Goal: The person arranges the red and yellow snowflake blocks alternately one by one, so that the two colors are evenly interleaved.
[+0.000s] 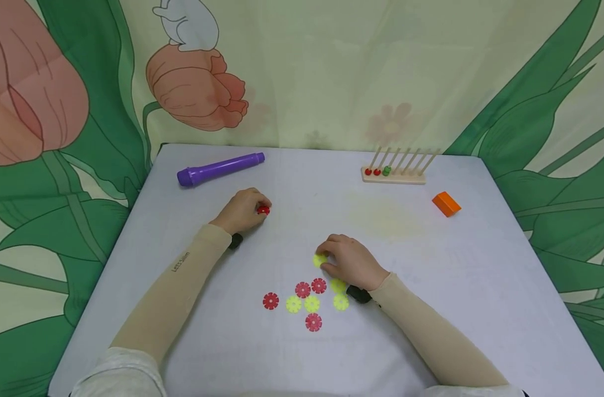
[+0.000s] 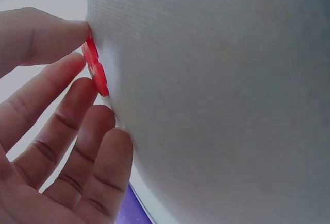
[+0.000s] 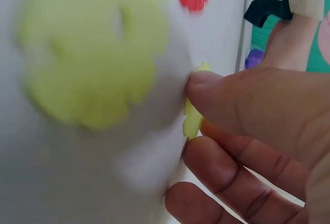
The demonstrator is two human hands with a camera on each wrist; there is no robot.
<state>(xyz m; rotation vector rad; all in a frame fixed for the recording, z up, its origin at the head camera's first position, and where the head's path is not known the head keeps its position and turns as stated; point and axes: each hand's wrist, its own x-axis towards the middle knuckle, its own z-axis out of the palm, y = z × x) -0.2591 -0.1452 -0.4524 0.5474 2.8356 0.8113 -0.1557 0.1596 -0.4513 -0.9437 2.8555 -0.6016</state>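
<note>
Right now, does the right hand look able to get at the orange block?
Probably yes: only white tabletop lies between the right hand and the orange block, though the fingers would likely have to release the pinched yellow disc first.

On the white table (image 1: 302, 179) before you, a purple tube (image 1: 221, 170) lies far left; toward your far right stands a wooden peg rack (image 1: 406, 178) bearing 2 red beads (image 1: 368, 172), with an orange block (image 1: 446, 204) near it. Behind hangs a leaf-printed backdrop (image 1: 322, 66).

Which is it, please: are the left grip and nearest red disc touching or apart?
Touching: the left wrist view shows the left grip pinching the red disc, no gap visible.
</note>
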